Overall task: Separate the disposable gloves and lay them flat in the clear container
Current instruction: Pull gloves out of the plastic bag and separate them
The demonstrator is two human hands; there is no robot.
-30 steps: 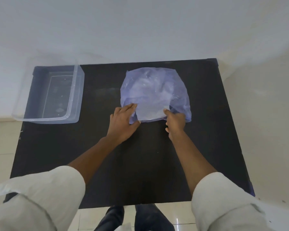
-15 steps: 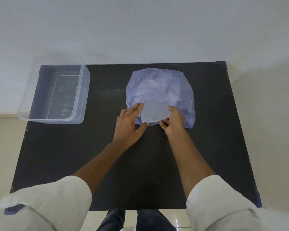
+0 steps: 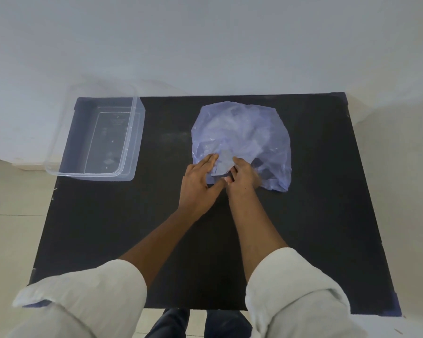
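Observation:
A crumpled bluish translucent plastic bag point(image 3: 244, 132) lies on the black table point(image 3: 315, 215), right of centre, with thin clear gloves showing faintly inside. My left hand point(image 3: 198, 181) rests on the bag's near left edge, fingers spread over the plastic. Close beside it, my right hand point(image 3: 242, 178) pinches the bag's near edge, with a pale flap of plastic point(image 3: 224, 162) between the two hands. The clear container point(image 3: 132, 132) stands at the table's far left corner, with nothing in it.
A white wall runs behind the table. Pale tiled floor shows on both sides. Bare black tabletop lies between the container and the bag and in front of my hands. My white sleeves fill the lower frame.
My two hands have drawn closer together at the bag's near edge. The pale flap between them has shrunk and bunched up. The bag's right side has slumped outward.

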